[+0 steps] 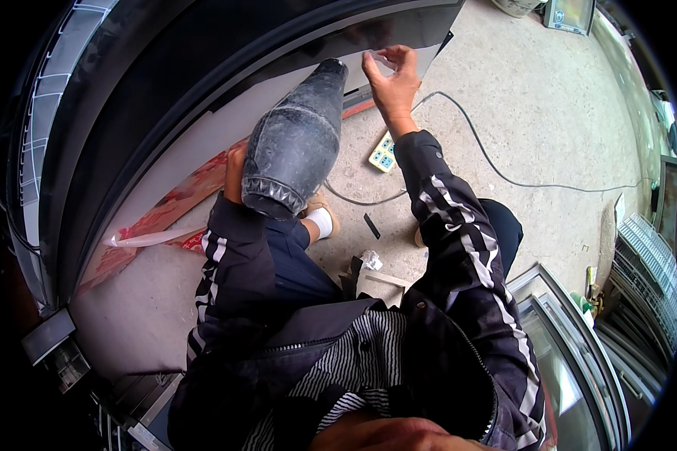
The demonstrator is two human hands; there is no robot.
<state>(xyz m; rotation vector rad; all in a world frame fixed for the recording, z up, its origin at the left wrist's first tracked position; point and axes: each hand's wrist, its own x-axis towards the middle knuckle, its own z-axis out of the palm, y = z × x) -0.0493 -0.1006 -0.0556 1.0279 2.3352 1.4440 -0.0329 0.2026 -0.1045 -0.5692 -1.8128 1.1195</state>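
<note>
Left hand (235, 174) wrapped around grey heat gun (297, 143) at frame centre, nozzle aimed at black panel (203, 75) upper left; right hand (393, 75) fingers pinching clear film (380, 64) edge at top centre; step judged: warming and peeling; next calls for steady pull.

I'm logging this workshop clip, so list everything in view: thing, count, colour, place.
heat gun: one, dusty black, centre, nozzle toward the panel
clear film: one corner, transparent, at the panel's edge
panel: one, glossy black with grey face, upper left
power strip: one, pale yellow, on the floor
cable: one, dark, across the concrete floor
red strip: one, red patterned, along the panel's foot
glass door: one, metal-framed, lower right
wire racks: a stack, white, right edge
left hand: gripping the heat gun
right hand: pinching the clear film
</note>
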